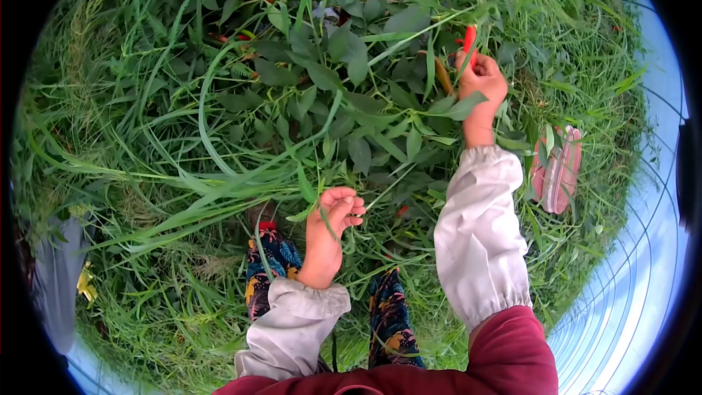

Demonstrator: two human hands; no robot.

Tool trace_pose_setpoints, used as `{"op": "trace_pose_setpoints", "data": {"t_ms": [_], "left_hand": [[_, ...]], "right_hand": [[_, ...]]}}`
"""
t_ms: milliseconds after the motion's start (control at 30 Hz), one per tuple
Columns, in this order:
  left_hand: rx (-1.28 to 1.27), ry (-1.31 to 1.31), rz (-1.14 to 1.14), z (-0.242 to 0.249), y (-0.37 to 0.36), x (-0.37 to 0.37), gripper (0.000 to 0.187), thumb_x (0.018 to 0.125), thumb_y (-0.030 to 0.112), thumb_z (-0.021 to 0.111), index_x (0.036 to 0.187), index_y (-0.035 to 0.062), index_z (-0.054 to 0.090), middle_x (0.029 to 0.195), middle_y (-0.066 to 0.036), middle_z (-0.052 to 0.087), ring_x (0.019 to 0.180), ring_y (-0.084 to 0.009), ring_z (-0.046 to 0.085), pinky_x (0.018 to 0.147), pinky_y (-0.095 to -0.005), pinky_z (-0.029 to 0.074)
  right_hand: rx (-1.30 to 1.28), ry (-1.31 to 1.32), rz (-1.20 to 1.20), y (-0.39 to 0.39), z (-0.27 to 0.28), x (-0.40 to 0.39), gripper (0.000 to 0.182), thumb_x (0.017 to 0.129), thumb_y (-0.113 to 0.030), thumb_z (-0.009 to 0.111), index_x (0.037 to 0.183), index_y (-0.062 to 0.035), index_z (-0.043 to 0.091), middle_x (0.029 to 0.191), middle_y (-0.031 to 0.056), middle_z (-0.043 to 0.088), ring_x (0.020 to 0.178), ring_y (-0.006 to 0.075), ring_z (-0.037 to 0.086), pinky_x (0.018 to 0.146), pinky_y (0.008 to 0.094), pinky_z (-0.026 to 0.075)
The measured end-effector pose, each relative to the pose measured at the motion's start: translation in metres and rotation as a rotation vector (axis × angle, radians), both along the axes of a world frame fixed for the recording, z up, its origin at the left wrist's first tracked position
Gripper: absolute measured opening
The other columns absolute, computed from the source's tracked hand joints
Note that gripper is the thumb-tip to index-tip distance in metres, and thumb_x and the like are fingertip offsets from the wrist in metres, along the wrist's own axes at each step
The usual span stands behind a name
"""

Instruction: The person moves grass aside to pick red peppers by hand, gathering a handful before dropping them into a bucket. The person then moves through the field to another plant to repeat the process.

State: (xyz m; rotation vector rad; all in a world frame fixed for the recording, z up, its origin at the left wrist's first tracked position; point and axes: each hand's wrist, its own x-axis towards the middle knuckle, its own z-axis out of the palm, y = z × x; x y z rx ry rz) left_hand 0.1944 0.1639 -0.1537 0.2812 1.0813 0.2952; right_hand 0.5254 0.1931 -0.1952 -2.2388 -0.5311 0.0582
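My right hand (484, 95) reaches out to the upper right, its fingers closed around a red chili pepper (470, 38). The pepper points upward out of the fingers. Beside that hand hangs a brownish-orange pepper (443, 75) among the leaves of a pepper plant (351, 51). Lower and nearer to me, my left hand (333, 230) has its fingers curled in with the thumb against them. Long grass blades (219, 189) reach up to it from the left, and a thin leaf crosses it. Whatever lies inside those fingers is hidden.
Tall grass and weeds (131, 102) surround the pepper plants. More red peppers (243, 37) show at the upper left. A pink and white packet (557, 170) lies in the grass at right. Grey sheeting (60, 278) stands at far left. My patterned trouser legs (391, 314) are below.
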Motion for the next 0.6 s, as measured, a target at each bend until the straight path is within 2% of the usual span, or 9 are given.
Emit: {"op": "trace_pose_setpoints", "data": {"t_ms": [100,167,233,300,367,433,500,567,600], "left_hand": [[0.0,-0.001,0.0,0.0,0.001,0.002,0.018,0.093,0.013,0.056,0.108,0.0037,0.057,0.098,-0.008,0.063,0.088,-0.0171,0.062,0.077,-0.0308,0.049],[0.006,-0.013,0.006,0.002,0.003,0.004,0.018,0.093,0.013,0.056,0.109,0.0037,0.056,0.099,-0.008,0.063,0.088,-0.0173,0.061,0.077,-0.0311,0.049],[0.037,-0.033,-0.002,0.004,0.006,0.005,0.021,0.095,0.017,0.054,0.11,0.0037,0.056,0.101,-0.009,0.063,0.091,-0.0179,0.061,0.079,-0.0325,0.049],[0.041,-0.133,0.067,0.01,0.008,0.009,0.023,0.095,0.02,0.053,0.111,0.0036,0.056,0.101,-0.009,0.063,0.092,-0.0179,0.061,0.081,-0.0326,0.049],[0.048,-0.252,0.132,0.011,0.007,0.012,0.025,0.096,0.024,0.053,0.111,0.0035,0.056,0.102,-0.008,0.063,0.093,-0.0178,0.06,0.082,-0.0328,0.049],[0.0,-0.208,0.17,0.008,0.004,0.006,0.032,0.097,0.03,0.052,0.112,0.0016,0.056,0.108,-0.011,0.061,0.097,-0.0192,0.06,0.086,-0.0324,0.047],[-0.047,-0.153,0.146,0.006,0.007,0.004,0.032,0.098,0.032,0.05,0.106,0.0025,0.057,0.101,-0.009,0.063,0.092,-0.0191,0.06,0.086,-0.0332,0.046],[-0.249,-0.16,0.361,-0.007,0.002,-0.005,0.029,0.098,0.032,0.05,0.098,0.0039,0.056,0.092,-0.007,0.062,0.088,-0.0182,0.06,0.084,-0.0323,0.046],[-0.234,-0.011,0.433,-0.015,-0.001,-0.001,0.026,0.098,0.03,0.051,0.091,0.0054,0.054,0.072,-0.003,0.057,0.07,-0.0163,0.057,0.073,-0.0332,0.048]], "right_hand": [[-0.074,-0.114,0.141,0.004,0.044,-0.046,0.023,0.078,-0.026,0.074,0.083,-0.0035,0.068,0.063,0.0047,0.062,0.055,0.0134,0.058,0.054,0.0299,0.048],[-0.129,-0.735,0.468,-0.006,0.041,-0.056,0.014,0.077,-0.017,0.073,0.083,-0.0054,0.067,0.068,0.0082,0.064,0.054,0.019,0.06,0.051,0.029,0.047],[-0.504,-0.383,0.696,-0.023,0.08,-0.099,0.01,0.075,-0.017,0.07,0.076,-0.0089,0.064,0.067,0.0101,0.062,0.056,0.0261,0.061,0.051,0.0336,0.049],[-0.658,-0.335,0.812,-0.028,0.095,-0.145,0.011,0.075,-0.02,0.069,0.073,-0.0123,0.061,0.065,0.0069,0.059,0.058,0.024,0.061,0.051,0.0359,0.049],[-0.368,-0.24,1.099,-0.04,0.103,-0.174,0.012,0.076,-0.021,0.069,0.077,-0.0111,0.062,0.07,0.0075,0.06,0.059,0.0241,0.06,0.052,0.037,0.05],[-0.335,-0.102,1.114,-0.053,0.091,-0.199,0.015,0.077,-0.021,0.069,0.082,-0.0077,0.062,0.075,0.0087,0.061,0.064,0.024,0.062,0.055,0.0362,0.051],[-0.434,-0.013,1.148,-0.053,0.106,-0.194,0.019,0.078,-0.021,0.069,0.088,-0.0055,0.063,0.079,0.0102,0.063,0.067,0.0239,0.063,0.059,0.0356,0.052],[-0.312,0.049,1.312,-0.034,0.141,-0.177,0.022,0.079,-0.021,0.07,0.093,-0.0051,0.064,0.084,0.0107,0.065,0.07,0.0243,0.064,0.061,0.035,0.053],[-0.096,-0.096,1.207,-0.019,0.149,-0.166,0.019,0.081,-0.02,0.067,0.092,-0.005,0.064,0.083,0.0094,0.065,0.07,0.0237,0.064,0.063,0.0332,0.053]]}}
